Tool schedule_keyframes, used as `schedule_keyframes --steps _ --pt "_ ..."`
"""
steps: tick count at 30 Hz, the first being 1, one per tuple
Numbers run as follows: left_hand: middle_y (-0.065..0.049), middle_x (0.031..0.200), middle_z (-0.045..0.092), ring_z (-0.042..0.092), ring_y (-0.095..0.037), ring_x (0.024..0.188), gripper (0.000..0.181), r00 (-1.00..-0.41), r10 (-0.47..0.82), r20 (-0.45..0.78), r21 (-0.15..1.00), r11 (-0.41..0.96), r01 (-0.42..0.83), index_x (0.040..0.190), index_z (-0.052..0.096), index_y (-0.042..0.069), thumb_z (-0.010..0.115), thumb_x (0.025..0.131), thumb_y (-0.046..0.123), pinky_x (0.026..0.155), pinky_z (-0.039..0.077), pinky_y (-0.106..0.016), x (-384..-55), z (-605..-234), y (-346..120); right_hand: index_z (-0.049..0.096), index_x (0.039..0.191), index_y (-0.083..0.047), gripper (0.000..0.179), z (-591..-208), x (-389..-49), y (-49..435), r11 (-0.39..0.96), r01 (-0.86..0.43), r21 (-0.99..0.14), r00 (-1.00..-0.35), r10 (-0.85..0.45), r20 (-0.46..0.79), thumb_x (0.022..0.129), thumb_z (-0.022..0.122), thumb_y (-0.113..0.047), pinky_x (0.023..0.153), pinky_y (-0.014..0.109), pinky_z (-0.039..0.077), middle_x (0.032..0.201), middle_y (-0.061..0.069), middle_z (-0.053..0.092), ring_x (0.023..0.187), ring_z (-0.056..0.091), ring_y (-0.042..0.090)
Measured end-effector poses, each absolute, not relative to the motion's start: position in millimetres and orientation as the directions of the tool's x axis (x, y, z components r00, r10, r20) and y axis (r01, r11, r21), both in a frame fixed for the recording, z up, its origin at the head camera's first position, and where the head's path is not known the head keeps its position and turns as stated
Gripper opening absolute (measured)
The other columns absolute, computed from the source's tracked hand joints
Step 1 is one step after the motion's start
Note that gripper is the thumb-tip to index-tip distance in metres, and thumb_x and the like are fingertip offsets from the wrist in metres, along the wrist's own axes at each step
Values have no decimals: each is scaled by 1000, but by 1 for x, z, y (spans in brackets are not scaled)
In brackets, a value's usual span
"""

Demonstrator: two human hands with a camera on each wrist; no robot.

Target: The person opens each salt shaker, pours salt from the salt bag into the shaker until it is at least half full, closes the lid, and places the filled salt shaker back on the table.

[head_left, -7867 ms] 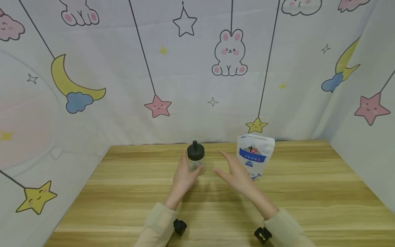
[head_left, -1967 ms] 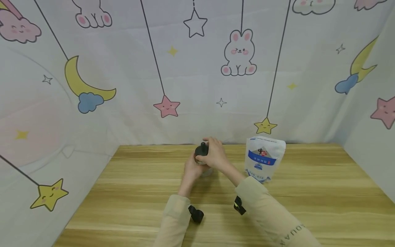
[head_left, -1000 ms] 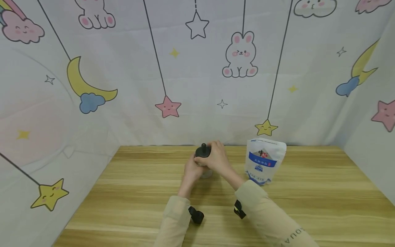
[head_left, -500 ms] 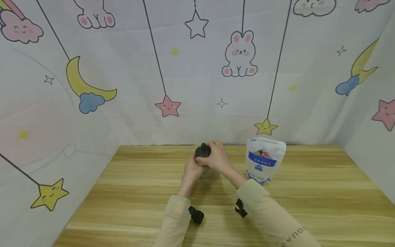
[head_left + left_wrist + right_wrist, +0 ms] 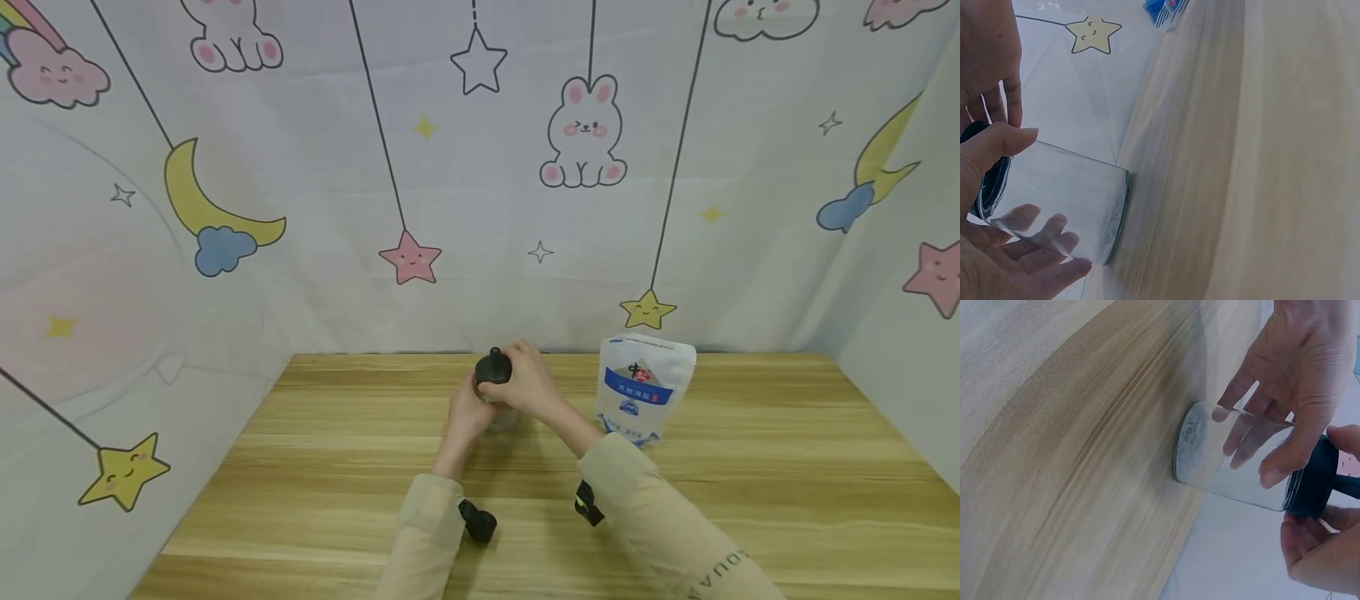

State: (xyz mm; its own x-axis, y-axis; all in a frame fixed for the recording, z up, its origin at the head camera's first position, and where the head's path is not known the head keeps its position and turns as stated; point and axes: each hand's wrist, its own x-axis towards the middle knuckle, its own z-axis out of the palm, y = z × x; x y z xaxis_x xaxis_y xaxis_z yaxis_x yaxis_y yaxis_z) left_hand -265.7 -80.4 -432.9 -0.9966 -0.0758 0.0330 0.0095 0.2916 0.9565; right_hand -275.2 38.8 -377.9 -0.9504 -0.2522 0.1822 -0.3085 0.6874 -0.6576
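A clear glass jar (image 5: 1229, 481) with a black knobbed lid (image 5: 492, 368) stands near the back of the table, between both hands. My left hand (image 5: 467, 410) holds its glass body, thumb on one side and fingers round the other, as both wrist views show. My right hand (image 5: 528, 383) grips the lid from the right with thumb and fingers at its rim. The glass looks see-through with nothing inside in the left wrist view. In the head view, the hands hide most of the body.
A white and blue pouch of salt (image 5: 637, 392) with Chinese print stands upright to the right of the jar. Behind the wood-grain table (image 5: 315, 467) hangs a white cloth (image 5: 480, 208) printed with stars, moons and rabbits. Black wrist cameras (image 5: 477, 521) sit below the sleeves.
Since the oldest frame, my right hand has moved from beside the jar onto its lid, and my left hand has closed round the glass. Over the last second both hands have barely moved.
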Motion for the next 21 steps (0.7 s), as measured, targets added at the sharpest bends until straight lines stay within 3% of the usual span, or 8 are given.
schedule_keyframes --steps 5,11,21 --pt "-18 138 54 47 -39 132 69 -997 -78 29 955 296 5 135 47 5 78 73 10 107 41 -53 -266 -434 -81 50 133 0 77 -377 -273 37 684 -235 -690 -972 -179 153 76 79 -42 99 47 45 128 17 51 116 48 33" --pt "-19 135 57 49 -39 129 68 -996 -86 37 952 306 9 133 49 6 78 71 7 106 42 -53 -266 -434 -81 54 124 0 72 -381 -273 35 671 -231 -705 -973 -163 163 74 81 -44 96 45 45 120 16 52 109 48 30" --pt "-15 132 60 51 -36 128 67 -996 -78 49 960 278 25 132 51 8 77 70 4 106 41 -53 -264 -433 -80 54 125 2 69 -384 -275 37 682 -266 -681 -964 -180 196 78 78 -42 94 45 45 120 17 54 109 50 31"
